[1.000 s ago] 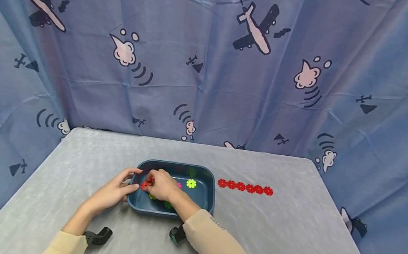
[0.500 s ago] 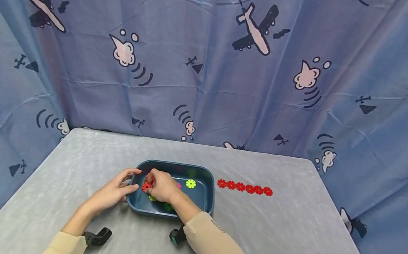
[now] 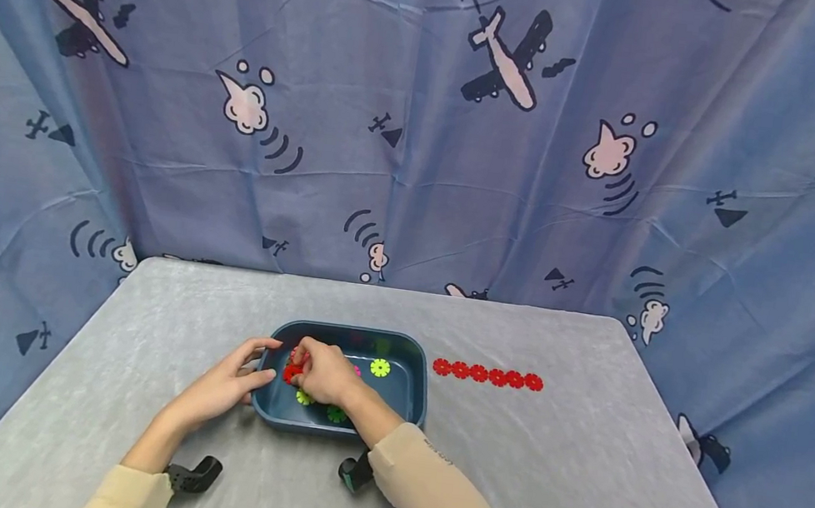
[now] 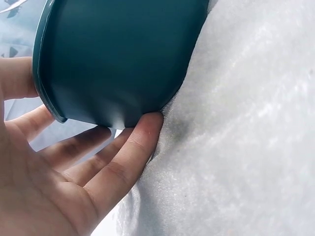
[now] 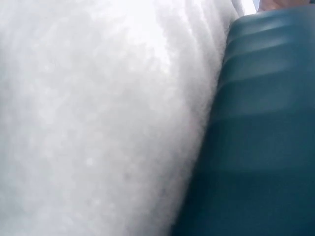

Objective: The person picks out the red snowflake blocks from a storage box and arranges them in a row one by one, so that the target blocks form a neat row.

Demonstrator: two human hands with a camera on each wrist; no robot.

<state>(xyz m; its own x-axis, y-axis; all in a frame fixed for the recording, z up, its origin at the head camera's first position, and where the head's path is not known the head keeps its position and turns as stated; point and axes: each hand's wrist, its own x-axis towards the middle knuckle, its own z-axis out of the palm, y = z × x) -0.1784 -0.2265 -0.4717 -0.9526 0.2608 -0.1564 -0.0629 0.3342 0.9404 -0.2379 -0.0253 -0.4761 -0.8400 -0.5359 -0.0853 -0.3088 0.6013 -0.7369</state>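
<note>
A dark teal plastic box (image 3: 372, 433) sits on the table with several small notched flower-shaped discs inside. My left hand (image 3: 230, 380) grips its left end; in the left wrist view the fingers (image 4: 140, 137) lie against the outer wall (image 4: 118, 59) and reach over the rim. Inside the box, my right hand (image 3: 326, 372) pinches a red flower-shaped disc (image 3: 291, 374) between thumb and fingertips near the left end. The fingers cover part of that disc. A yellow-green disc (image 3: 380, 367), a lower yellow-green one (image 3: 304, 397) and a green one (image 3: 336, 414) lie around the hand.
Right of the box, several red discs (image 3: 479, 373) lie in a straight row on the pale grey cloth-covered table (image 3: 578, 475). A blue airplane-print curtain (image 3: 422, 122) hangs behind the table. The right wrist view shows mostly cloth and the box's outer side (image 5: 261, 147).
My right fingers have shifted slightly, with the red disc turning a little and moving slightly right. The left hand and the row of red discs have stayed in place.
</note>
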